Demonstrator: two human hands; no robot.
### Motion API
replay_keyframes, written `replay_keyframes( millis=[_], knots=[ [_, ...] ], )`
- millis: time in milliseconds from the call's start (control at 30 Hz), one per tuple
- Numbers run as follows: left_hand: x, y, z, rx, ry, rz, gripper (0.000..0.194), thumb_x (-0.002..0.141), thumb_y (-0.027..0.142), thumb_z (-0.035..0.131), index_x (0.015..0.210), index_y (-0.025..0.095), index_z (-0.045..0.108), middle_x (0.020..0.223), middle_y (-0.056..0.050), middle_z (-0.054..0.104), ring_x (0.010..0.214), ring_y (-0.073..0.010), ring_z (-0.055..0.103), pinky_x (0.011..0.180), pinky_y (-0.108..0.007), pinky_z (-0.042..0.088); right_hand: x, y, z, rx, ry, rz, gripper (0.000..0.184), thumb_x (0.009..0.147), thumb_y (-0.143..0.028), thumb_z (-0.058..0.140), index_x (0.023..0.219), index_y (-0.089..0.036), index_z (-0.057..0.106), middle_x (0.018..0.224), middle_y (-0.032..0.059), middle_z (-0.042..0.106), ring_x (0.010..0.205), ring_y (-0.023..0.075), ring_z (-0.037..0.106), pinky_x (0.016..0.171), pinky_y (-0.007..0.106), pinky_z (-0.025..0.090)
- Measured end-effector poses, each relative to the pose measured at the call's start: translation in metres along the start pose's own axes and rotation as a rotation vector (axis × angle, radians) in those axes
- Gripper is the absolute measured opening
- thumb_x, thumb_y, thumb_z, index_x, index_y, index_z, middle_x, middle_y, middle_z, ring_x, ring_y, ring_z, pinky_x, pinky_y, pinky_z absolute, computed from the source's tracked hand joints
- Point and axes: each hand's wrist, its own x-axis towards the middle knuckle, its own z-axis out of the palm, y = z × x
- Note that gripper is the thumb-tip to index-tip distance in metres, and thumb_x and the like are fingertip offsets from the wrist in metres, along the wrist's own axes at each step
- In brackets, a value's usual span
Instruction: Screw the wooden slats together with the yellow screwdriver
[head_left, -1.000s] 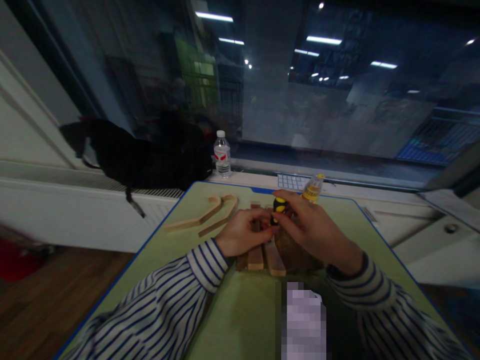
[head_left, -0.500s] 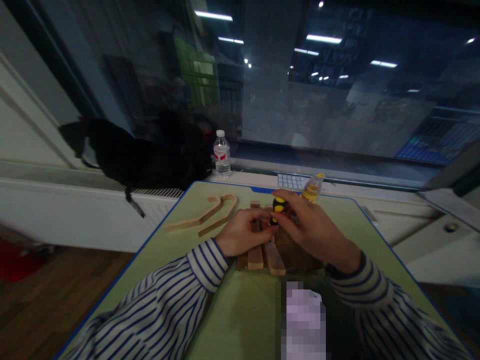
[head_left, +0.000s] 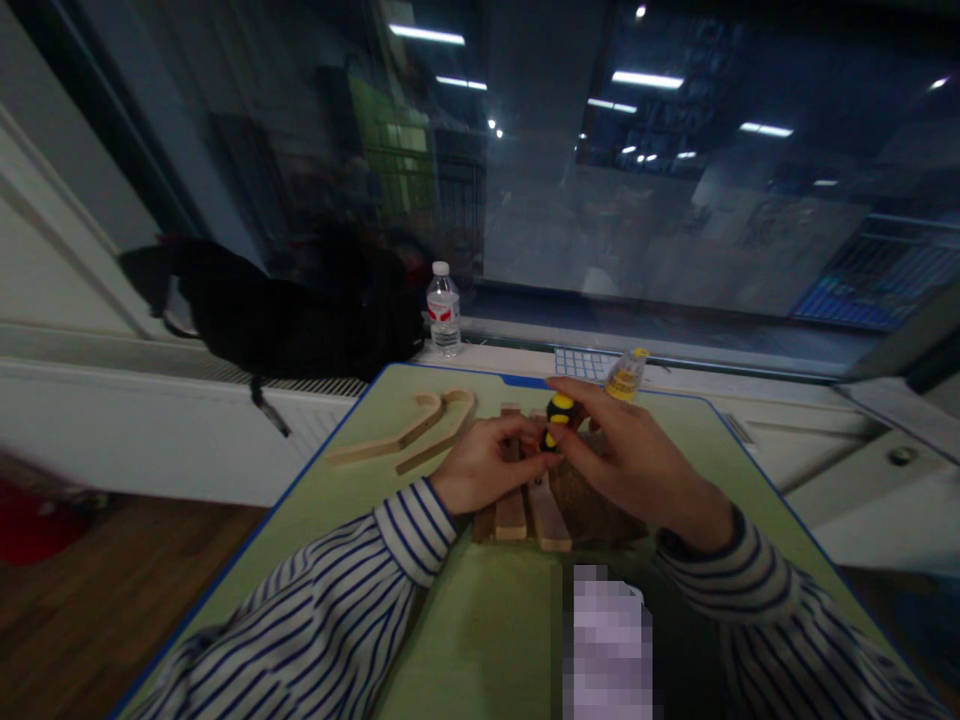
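My right hand (head_left: pixel 637 465) is closed round the yellow and black handle of a stubby screwdriver (head_left: pixel 560 410), which stands nearly upright. My left hand (head_left: pixel 491 465) pinches with thumb and fingers at the lower end of that screwdriver. The tip, and any screw below it, is hidden behind the fingers. Under both hands lie two narrow wooden strips, a left strip (head_left: pixel 511 518) and a right strip (head_left: pixel 551 522), on a darker brown wooden board (head_left: pixel 592 505).
Two curved wooden pieces, one outer (head_left: pixel 367 450) and one inner (head_left: pixel 435 445), lie left on the green table (head_left: pixel 450 620). Behind stand a water bottle (head_left: pixel 444 312) and a yellow-capped bottle (head_left: pixel 626 375). A black bag (head_left: pixel 300 310) rests on the sill. A blurred pale patch (head_left: pixel 611 640) is in front.
The right hand and the screwdriver handle have shifted slightly, and the handle leans a little more to the right. The left hand stays almost in place; the wooden pieces have not moved.
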Motion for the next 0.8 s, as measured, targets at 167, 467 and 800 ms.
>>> replay_keyframes(
  millis=[167,467,800],
  knots=[
    [-0.0005,0.0009,-0.0006,0.002,-0.018,0.013,0.023,0.077,0.033,0.065,0.091,0.015,0.067,0.081,-0.003,0.069,0.073,-0.0144,0.062,0.070,-0.025,0.048,-0.0008,0.0003,0.0003,0.002,-0.033,0.010,0.039,0.089,-0.022,0.049,0.128,-0.019,0.046,0.117,0.0083,0.065,0.102,0.0197,0.063,0.088,0.037,0.052],
    [0.0004,-0.0001,0.0006,0.047,-0.040,0.013,0.022,0.079,0.031,0.060,0.091,0.014,0.066,0.083,-0.004,0.069,0.075,-0.0152,0.062,0.073,-0.026,0.048,-0.0005,0.0011,0.0022,-0.023,-0.027,0.005,0.038,0.092,-0.028,0.047,0.128,-0.017,0.046,0.118,0.0119,0.064,0.100,0.0229,0.064,0.085,0.041,0.053],
    [-0.0004,0.0075,0.0004,0.069,-0.044,0.016,0.019,0.078,0.025,0.059,0.090,0.013,0.067,0.081,-0.003,0.069,0.073,-0.0139,0.061,0.070,-0.025,0.047,-0.0008,0.0033,0.0043,0.006,-0.014,0.017,0.037,0.092,-0.031,0.048,0.127,-0.020,0.046,0.116,0.0106,0.064,0.102,0.0230,0.063,0.086,0.042,0.053]
  ],
)
